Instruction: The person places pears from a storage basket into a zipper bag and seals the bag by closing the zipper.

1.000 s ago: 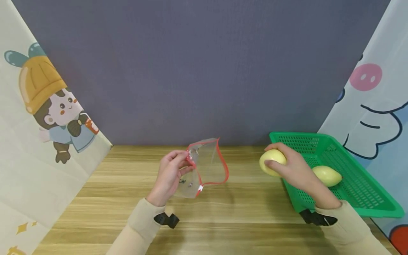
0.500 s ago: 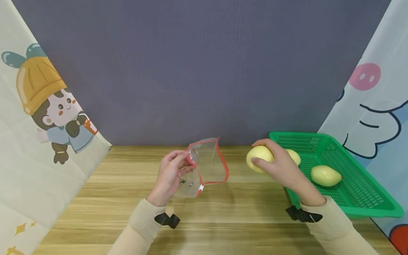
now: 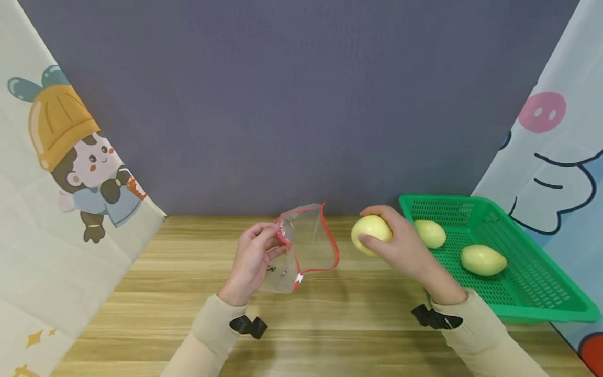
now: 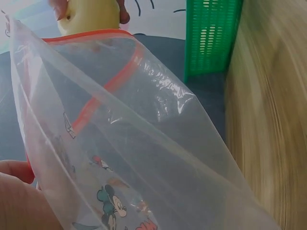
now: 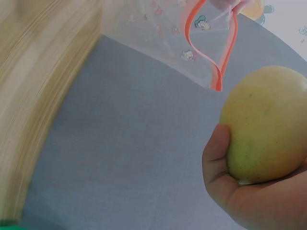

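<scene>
Since a second ago my right hand has carried the mango leftward, off the rim of the green basket and out over the table; it now sits just beside the open mouth of the plastic bag, not touching it. That move has uncovered a second mango in the basket, beside the third one. My right fingers and thumb are curled round the fruit. My left hand has not shifted: it pinches the bag's red-edged rim and holds the bag up off the table with its mouth gaping toward the fruit.

From the head view the bag looks plain. The left wrist view shows cartoon figures printed on the film, with the mango just past the red strip. The right wrist view shows what the head view cannot: my thumb pressed on the mango's skin, and the red seal hanging open just above the fruit.
</scene>
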### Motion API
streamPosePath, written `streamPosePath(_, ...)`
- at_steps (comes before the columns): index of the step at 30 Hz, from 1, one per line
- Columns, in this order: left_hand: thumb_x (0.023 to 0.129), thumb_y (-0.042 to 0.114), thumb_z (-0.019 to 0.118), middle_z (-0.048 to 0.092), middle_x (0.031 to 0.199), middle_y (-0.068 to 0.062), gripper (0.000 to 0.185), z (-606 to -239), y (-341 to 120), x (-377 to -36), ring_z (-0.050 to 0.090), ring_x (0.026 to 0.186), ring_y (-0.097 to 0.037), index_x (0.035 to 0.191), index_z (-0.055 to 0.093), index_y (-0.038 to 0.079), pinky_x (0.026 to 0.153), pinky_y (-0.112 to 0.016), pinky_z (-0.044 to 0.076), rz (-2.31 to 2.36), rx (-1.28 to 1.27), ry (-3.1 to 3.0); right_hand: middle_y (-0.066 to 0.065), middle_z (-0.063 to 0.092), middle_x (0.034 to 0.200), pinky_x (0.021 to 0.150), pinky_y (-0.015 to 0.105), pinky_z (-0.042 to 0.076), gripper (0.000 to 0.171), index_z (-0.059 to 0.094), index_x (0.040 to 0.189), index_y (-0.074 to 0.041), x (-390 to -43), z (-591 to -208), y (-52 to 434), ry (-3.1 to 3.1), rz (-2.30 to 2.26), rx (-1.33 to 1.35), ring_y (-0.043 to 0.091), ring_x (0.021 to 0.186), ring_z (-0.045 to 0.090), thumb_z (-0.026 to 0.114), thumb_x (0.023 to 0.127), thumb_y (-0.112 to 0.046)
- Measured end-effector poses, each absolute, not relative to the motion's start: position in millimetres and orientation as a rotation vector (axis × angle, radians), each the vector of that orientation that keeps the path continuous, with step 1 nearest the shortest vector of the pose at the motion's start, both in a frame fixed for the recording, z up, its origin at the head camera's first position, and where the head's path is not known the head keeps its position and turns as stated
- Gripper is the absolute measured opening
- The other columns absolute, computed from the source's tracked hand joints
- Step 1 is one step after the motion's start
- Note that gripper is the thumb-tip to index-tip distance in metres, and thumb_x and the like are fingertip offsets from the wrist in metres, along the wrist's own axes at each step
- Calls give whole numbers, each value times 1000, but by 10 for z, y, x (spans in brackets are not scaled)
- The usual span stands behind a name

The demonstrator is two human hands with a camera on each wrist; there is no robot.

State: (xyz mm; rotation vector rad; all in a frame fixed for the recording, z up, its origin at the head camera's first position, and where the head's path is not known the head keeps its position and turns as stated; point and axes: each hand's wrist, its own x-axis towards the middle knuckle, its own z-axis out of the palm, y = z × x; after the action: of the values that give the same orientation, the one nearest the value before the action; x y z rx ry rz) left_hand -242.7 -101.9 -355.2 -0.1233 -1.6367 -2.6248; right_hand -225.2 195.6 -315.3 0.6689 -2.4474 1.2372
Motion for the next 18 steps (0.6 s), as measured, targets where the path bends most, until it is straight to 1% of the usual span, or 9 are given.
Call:
streamPosePath(8, 98, 2, 60, 66, 88, -13, 10, -3559, -1017, -2406, 67, 74, -18, 103, 61, -7, 69, -31, 63, -2617, -119, -1637, 9, 61, 126, 68, 34, 55, 43, 60, 131, -10, -2262, -3193, 1852, -2465, 1225, 709, 23, 94, 60, 75, 91, -19)
streamPosePath(18, 100, 4, 59, 65, 88, -13, 10, -3541, -1008, -2389, 67, 74, -18, 104, 61, -5, 69, -28, 62, -2626, -147, -1639, 4, 62, 122, 70, 36, 55, 46, 62, 130, -13, -2274, -3180, 1722, -2438, 1204, 743, 20, 93, 60, 78, 88, -22)
